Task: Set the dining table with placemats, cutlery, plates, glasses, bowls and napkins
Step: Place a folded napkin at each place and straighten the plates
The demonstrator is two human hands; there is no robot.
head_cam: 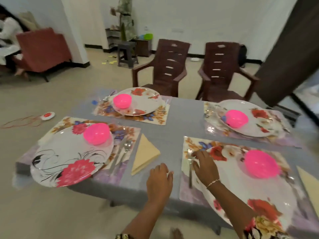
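Note:
The grey table point(174, 118) holds four floral placemats, each with a flowered plate and a pink bowl. On the near right placemat point(185, 192) my right hand point(204, 167) reaches over the plate's point(245, 190) left rim, fingertips at a fork point(190, 163) lying beside it; whether they pinch it I cannot tell. Its pink bowl point(261, 163) sits at the plate's far side. My left hand point(159, 180) lies flat on the cloth between the near settings, holding nothing. A folded beige napkin point(144, 154) lies just right of the near left placemat, next to cutlery point(123, 150).
Two brown plastic chairs point(170, 66) stand at the table's far side. Another beige napkin point(309, 185) shows at the right edge. A red armchair point(42, 49) with a seated person is at far left, a stool point(126, 52) behind, and a red-and-white object point(48, 115) on the floor.

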